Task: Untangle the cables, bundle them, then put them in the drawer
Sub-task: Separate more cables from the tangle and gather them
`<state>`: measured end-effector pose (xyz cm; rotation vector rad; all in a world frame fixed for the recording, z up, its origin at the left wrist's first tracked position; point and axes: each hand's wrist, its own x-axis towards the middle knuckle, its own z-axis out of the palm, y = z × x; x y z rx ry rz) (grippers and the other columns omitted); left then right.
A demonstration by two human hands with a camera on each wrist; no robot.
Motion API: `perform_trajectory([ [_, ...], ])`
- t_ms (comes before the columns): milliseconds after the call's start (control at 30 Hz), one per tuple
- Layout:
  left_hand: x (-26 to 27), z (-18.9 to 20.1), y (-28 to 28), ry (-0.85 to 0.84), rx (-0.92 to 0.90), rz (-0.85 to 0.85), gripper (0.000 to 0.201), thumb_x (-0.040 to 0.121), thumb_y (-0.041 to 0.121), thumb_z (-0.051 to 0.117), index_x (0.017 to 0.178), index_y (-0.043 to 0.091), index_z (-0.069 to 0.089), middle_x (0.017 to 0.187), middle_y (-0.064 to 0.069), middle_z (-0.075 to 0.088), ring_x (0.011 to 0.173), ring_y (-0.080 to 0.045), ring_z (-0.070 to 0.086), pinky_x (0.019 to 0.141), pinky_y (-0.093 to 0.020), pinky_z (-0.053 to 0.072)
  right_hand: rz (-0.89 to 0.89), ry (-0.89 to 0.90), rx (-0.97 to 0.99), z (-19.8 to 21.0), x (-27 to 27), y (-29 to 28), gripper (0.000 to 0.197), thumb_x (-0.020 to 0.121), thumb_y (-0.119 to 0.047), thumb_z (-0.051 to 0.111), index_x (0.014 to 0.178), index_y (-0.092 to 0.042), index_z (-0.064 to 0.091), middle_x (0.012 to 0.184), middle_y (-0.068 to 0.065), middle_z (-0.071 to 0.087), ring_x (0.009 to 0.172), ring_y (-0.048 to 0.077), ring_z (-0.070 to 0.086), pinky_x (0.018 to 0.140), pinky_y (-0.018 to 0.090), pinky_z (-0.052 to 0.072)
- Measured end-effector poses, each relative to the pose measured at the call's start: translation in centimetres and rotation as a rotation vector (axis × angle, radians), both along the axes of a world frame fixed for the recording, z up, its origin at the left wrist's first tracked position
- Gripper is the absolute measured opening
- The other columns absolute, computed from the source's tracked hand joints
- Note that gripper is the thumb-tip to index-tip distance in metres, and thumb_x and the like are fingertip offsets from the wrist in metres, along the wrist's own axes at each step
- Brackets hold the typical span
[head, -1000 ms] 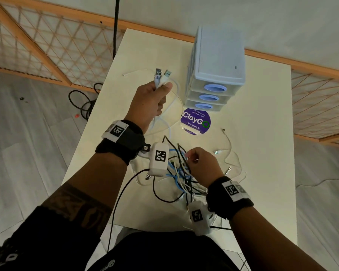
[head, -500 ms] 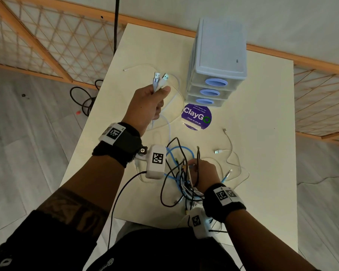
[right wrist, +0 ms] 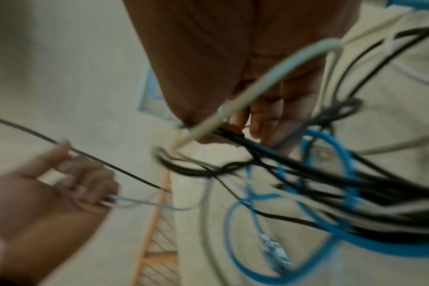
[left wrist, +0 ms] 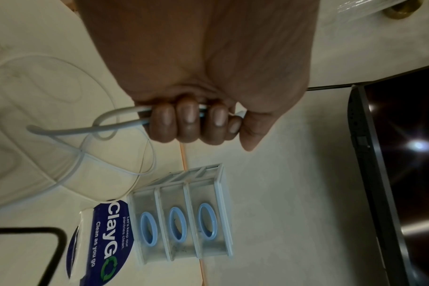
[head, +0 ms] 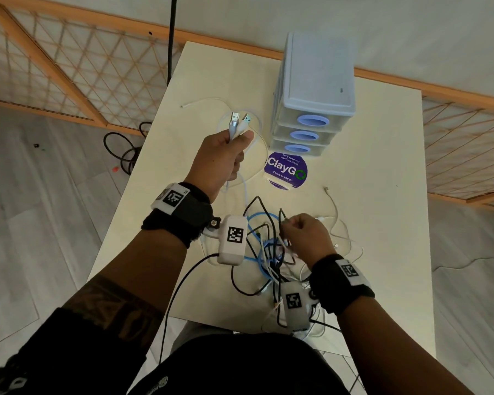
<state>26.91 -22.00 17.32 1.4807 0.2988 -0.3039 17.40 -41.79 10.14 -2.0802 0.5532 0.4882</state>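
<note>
My left hand [head: 226, 155] is raised over the table and grips two white cables [left wrist: 120, 120] in a fist; their two USB plugs [head: 240, 121] stick out above the thumb. The cables trail down in white loops [head: 244, 192] to a tangle of black, blue and white cables [head: 265, 252] near the table's front edge. My right hand [head: 303, 238] is at that tangle and pinches black and white strands [right wrist: 223, 131] between thumb and fingertips. A pale blue three-drawer unit [head: 314, 89] stands at the back of the table, all drawers closed.
A round purple "ClayGo" sticker [head: 285, 171] lies in front of the drawers. Thin white cables [head: 337, 218] trail right of the tangle, and one [head: 200, 101] lies at the far left. Black cords [head: 126, 149] lie on the floor left of the table. A wooden lattice [head: 69, 69] stands behind.
My right hand dipped into the tangle and has come back up a little with strands pinched. My left hand has kept its grip on the two plugs, held in about the same place.
</note>
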Motion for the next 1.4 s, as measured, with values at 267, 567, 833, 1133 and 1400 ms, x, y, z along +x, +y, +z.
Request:
perform_trajectory([
  [267,-0.3,0.8,-0.4,0.025,-0.058,-0.071,0.040,0.105,0.031,0.060,0.073,0.024,0.037,0.063,0.001,0.027,0.051,-0.014,0.021,0.051,-0.031,0.018,-0.066,-0.519,0.149,8.0,0.7,1.3,0.009,0.103,-0.013,0.046,0.111,-0.018,0.045,0.077,0.003,0.074,0.071,0.003,0.070,0.065,0.012,0.045],
  [567,-0.9,1.4,-0.7,0.043,-0.086,-0.195,0.041,0.100,0.046,0.058,0.072,0.025,0.035,0.069,-0.001,0.022,0.059,-0.016,0.014,0.055,-0.032,0.013,0.067,-0.754,-0.115,11.8,1.7,1.3,0.012,0.106,-0.018,0.043,0.115,-0.026,0.046,0.087,-0.006,0.075,0.077,0.023,0.072,0.069,0.037,0.055],
  [833,-0.5,1.5,-0.7,0.076,-0.082,-0.169,0.043,0.107,0.046,0.048,0.072,0.023,0.038,0.067,0.002,0.027,0.052,-0.013,0.021,0.050,-0.027,0.019,0.067,-0.520,0.537,14.1,2.5,3.4,0.030,0.105,-0.001,0.041,0.130,-0.017,0.047,0.081,0.001,0.061,0.072,0.015,0.066,0.074,0.037,0.061],
  [1133,-0.6,1.1,-0.1,0.015,-0.075,-0.217,0.020,0.100,0.021,0.056,0.081,0.017,0.050,0.070,-0.002,0.055,0.052,-0.014,0.030,0.053,-0.030,0.021,-0.231,-0.213,0.705,11.0,3.9,2.0,0.008,0.099,-0.002,0.059,0.106,-0.004,0.058,0.087,0.011,0.075,0.088,0.026,0.075,0.070,0.027,0.060],
  [1400,-1.5,-0.1,-0.8,-0.019,-0.189,-0.257,0.027,0.067,-0.004,0.045,0.081,0.018,0.037,0.079,-0.001,0.038,0.062,-0.013,0.028,0.057,-0.028,0.024,-0.444,0.042,0.943,8.7,4.7,1.5,0.016,0.100,0.006,0.050,0.115,0.010,0.056,0.096,0.026,0.068,0.073,0.020,0.077,0.056,0.015,0.055],
])
